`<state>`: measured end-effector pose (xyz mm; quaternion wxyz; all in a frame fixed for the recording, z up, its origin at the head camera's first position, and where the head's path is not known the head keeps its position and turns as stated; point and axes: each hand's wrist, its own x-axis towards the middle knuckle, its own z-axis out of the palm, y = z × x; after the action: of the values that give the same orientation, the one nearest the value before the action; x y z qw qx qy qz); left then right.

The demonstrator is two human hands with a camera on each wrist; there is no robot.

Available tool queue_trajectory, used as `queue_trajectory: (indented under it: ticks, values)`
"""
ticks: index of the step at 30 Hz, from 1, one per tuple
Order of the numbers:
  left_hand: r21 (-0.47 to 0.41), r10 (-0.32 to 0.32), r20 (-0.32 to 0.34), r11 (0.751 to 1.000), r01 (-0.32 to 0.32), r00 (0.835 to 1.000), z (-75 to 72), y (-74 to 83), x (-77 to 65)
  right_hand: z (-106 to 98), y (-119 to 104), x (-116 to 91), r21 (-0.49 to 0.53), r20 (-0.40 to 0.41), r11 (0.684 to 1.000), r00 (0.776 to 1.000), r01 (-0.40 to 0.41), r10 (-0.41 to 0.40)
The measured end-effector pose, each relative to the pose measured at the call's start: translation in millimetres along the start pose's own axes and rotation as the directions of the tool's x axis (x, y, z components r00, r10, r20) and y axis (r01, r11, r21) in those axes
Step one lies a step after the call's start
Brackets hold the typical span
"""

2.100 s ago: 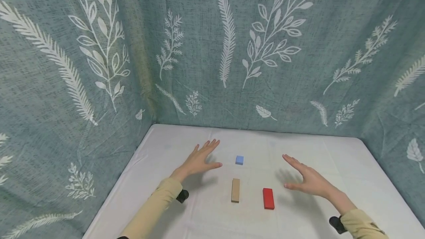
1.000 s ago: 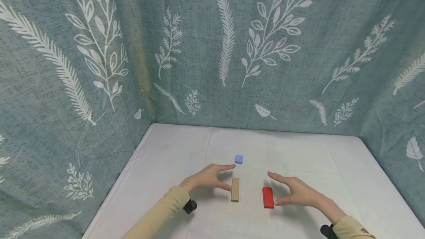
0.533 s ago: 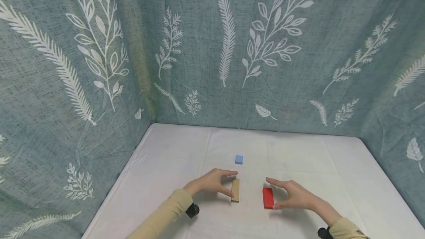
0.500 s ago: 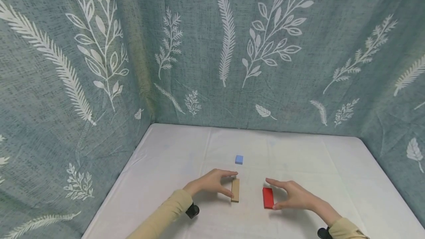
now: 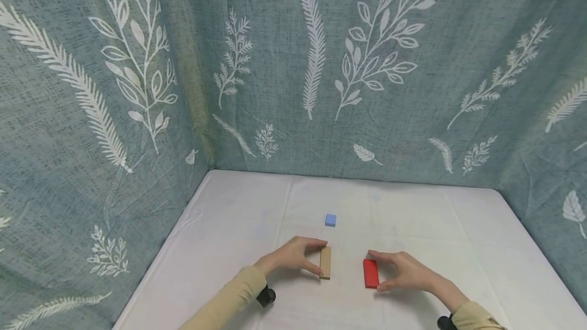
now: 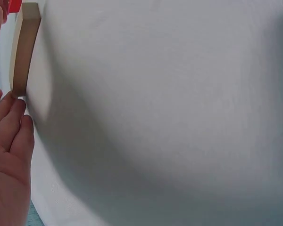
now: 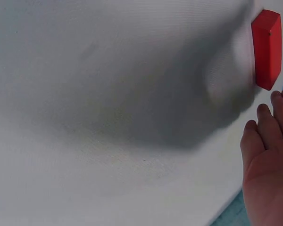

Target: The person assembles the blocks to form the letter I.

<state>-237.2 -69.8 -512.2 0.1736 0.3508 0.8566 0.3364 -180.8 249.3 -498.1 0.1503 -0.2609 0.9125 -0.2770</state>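
A tan wooden block [image 5: 325, 263] lies lengthwise on the white cloth, with my left hand [image 5: 293, 257] spread along its left side. In the left wrist view, fingertips meet one end of this wooden block [image 6: 25, 52]; whether the thumb presses the other end is unclear. To the right lies a red block [image 5: 371, 274]. My right hand [image 5: 405, 271] spans it with extended fingers beyond the far end and the thumb by the near corner. A narrow gap separates the fingertips from the red block [image 7: 267, 49] in the right wrist view.
A small blue block [image 5: 330, 220] sits farther back, beyond the wooden one. The white-covered table [image 5: 412, 208] ends at a green-blue curtain [image 5: 275, 65] with white leaf prints, which stands behind it and at both sides.
Both hands have come inward and lower from above the table to the two long blocks. Over the last half second their thumbs and fingers have drawn slightly nearer the block ends. The blocks stay put.
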Motion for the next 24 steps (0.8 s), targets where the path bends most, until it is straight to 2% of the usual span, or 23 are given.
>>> queue_trajectory:
  ticks: [4,11,24]
  values:
    - [-0.008,0.002,-0.013,1.000,-0.002,1.000,3.4,-0.7,-0.4,3,2,0,-0.003,-0.003,1.000,1.000,0.001,-0.001]
    - [0.064,0.038,-0.036,0.997,-0.035,0.999,8.1,-1.0,-0.5,7,4,-2,-0.009,-0.016,1.000,1.000,-0.014,0.014]
    - [0.109,0.021,-0.051,0.994,-0.015,0.998,12.0,0.2,-0.9,13,7,-2,-0.066,-0.091,0.998,0.996,0.011,-0.017]
